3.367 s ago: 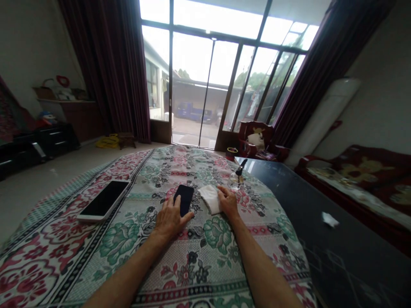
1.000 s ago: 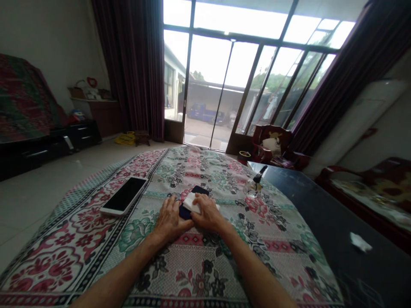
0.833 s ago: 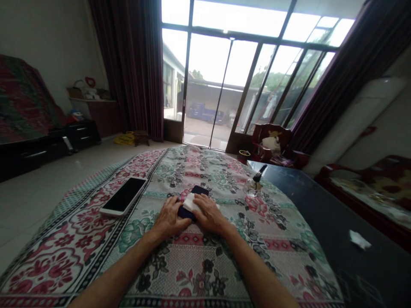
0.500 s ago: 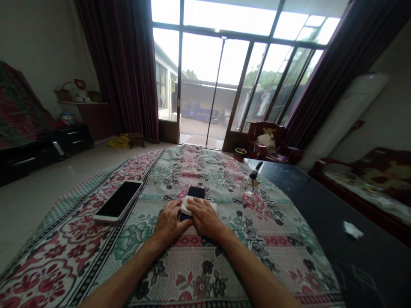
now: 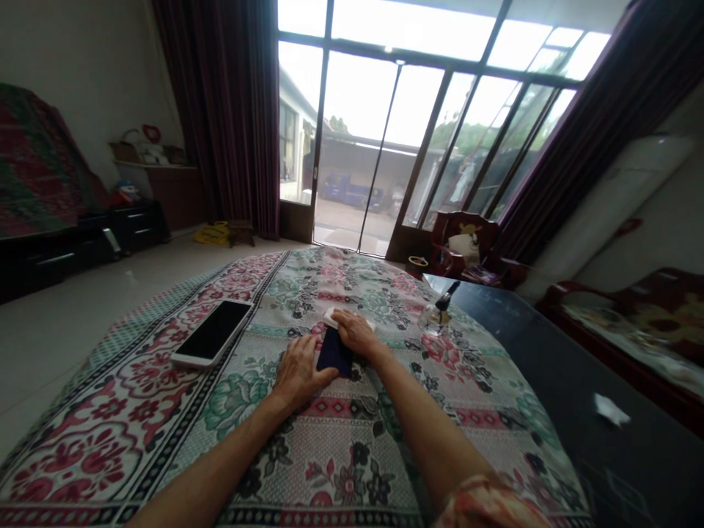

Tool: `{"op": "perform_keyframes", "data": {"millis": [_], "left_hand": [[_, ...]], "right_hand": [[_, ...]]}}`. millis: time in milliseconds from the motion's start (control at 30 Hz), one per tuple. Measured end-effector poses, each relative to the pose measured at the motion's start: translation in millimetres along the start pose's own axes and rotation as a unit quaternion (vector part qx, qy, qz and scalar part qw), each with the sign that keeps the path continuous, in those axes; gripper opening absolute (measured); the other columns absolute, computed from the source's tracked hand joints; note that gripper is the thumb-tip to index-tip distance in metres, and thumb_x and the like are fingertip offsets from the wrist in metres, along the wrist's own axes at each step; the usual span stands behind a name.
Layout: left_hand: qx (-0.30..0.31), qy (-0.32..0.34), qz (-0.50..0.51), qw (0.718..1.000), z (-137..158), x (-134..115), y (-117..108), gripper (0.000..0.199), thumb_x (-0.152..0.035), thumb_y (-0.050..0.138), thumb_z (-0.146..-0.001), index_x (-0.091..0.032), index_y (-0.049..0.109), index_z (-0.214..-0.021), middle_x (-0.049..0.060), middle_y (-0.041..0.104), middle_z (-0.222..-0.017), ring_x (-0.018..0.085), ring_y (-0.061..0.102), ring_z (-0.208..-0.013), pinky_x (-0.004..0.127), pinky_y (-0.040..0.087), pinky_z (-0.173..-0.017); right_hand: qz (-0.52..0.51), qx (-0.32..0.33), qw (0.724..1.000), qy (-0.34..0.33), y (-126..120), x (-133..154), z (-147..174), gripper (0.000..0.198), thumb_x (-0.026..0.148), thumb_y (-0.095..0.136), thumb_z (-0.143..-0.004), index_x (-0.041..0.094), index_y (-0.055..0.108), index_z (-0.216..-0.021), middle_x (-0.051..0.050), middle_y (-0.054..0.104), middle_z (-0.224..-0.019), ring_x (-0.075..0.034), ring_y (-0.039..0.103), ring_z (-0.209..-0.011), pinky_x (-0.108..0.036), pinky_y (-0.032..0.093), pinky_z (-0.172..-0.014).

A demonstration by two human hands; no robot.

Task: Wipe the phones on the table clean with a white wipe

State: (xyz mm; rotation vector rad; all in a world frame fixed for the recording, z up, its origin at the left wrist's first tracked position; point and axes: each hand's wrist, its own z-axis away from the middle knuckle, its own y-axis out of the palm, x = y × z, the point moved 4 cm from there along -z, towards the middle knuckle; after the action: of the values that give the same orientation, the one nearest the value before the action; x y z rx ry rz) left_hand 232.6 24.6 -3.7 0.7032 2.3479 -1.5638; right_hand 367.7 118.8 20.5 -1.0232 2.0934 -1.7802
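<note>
Two bare hands of mine are working over a dark, flat phone (image 5: 334, 353), a slim rectangle lying near the middle of the round table's woven cloth (image 5: 346, 462), where green and pink flowers are running between banded stripes. My left hand (image 5: 300, 370) is lying open along the phone's left side, fingers apart and thumb reaching over its near end. My right hand (image 5: 356, 336) is bending palm-down over a soft, folded white wipe (image 5: 330, 317) at the phone's far end; I cannot tell whether the fingers are gripping it or only pressing. To the left, a larger white-edged device (image 5: 213, 334) is showing a smooth, glossy black face. On the right, a rounded clear glass bottle (image 5: 434, 320) is standing with its black top slanting.

Half a second ago the wipe was covering the phone's middle and the far end was showing; now the wipe is sitting at that far end, and the near part is lying bare. A reddish patterned sleeve (image 5: 489, 506) is now showing on my right arm.
</note>
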Motion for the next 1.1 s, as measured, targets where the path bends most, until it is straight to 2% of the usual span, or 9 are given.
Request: {"op": "perform_keyframes", "data": {"millis": [133,300,433,567,700,933,1100], "left_hand": [[0.001,0.000,0.005,1.000,0.0,1.0,0.3,0.058,-0.045,0.070,-0.069,-0.017,0.056,-0.117,0.013,0.060,-0.121,0.032,0.050,-0.118,0.045,0.038,-0.102],[0.005,-0.006,0.013,1.000,-0.1,0.8,-2.2,0.057,-0.044,0.071,-0.068,-0.017,0.056,-0.116,0.012,0.060,-0.118,0.030,0.053,-0.114,0.043,0.040,-0.100],[-0.007,0.004,0.014,1.000,1.0,0.2,-2.5,0.058,-0.046,0.072,-0.067,-0.017,0.057,-0.115,0.013,0.060,-0.120,0.030,0.052,-0.116,0.043,0.039,-0.100],[-0.013,0.005,0.001,1.000,1.6,-0.9,-2.0,0.055,-0.048,0.071,-0.068,-0.018,0.057,-0.112,0.012,0.060,-0.118,0.031,0.052,-0.116,0.043,0.039,-0.101],[0.003,-0.007,-0.007,1.000,0.3,-3.2,-2.9,0.056,-0.045,0.071,-0.067,-0.017,0.057,-0.114,0.013,0.059,-0.119,0.030,0.051,-0.114,0.041,0.041,-0.098],[0.015,-0.012,0.002,1.000,-3.2,-3.5,-4.5,0.048,-0.045,0.070,-0.068,-0.019,0.062,-0.107,0.010,0.060,-0.113,0.030,0.051,-0.109,0.041,0.042,-0.095],[0.007,-0.014,0.011,1.000,-2.6,-3.0,-4.1,0.046,-0.045,0.070,-0.069,-0.017,0.066,-0.104,0.012,0.060,-0.112,0.030,0.051,-0.109,0.042,0.042,-0.096]], "right_hand": [[0.007,0.008,1.000,-0.007,1.5,7.6,6.0,0.039,0.013,0.035,-0.093,0.021,0.058,-0.122,-0.008,0.052,-0.139,-0.022,0.046,-0.127,-0.043,0.036,-0.103],[-0.008,0.018,0.999,-0.033,-0.1,27.5,45.7,0.042,0.015,0.036,-0.092,0.022,0.054,-0.130,-0.007,0.047,-0.144,-0.023,0.036,-0.135,-0.047,0.028,-0.109],[-0.030,0.027,0.997,-0.059,-9.0,40.1,76.6,0.042,0.014,0.036,-0.092,0.022,0.055,-0.128,-0.006,0.048,-0.143,-0.021,0.038,-0.135,-0.044,0.029,-0.110],[-0.044,0.026,0.996,-0.079,-13.0,40.2,87.3,0.041,0.013,0.034,-0.093,0.023,0.056,-0.126,-0.005,0.050,-0.142,-0.019,0.039,-0.134,-0.042,0.032,-0.109],[-0.033,0.015,0.997,-0.068,-8.6,26.3,69.8,0.040,0.013,0.037,-0.092,0.022,0.057,-0.125,-0.006,0.051,-0.140,-0.020,0.039,-0.135,-0.042,0.032,-0.109],[-0.018,0.000,0.999,-0.034,-2.1,-0.3,14.3,0.040,0.011,0.037,-0.091,0.023,0.058,-0.122,-0.005,0.053,-0.139,-0.019,0.044,-0.131,-0.040,0.037,-0.106],[-0.043,-0.014,0.999,-0.018,1.1,-12.4,-9.6,0.042,0.006,0.036,-0.088,0.018,0.060,-0.120,-0.008,0.057,-0.133,-0.018,0.053,-0.121,-0.036,0.040,-0.103]]}}
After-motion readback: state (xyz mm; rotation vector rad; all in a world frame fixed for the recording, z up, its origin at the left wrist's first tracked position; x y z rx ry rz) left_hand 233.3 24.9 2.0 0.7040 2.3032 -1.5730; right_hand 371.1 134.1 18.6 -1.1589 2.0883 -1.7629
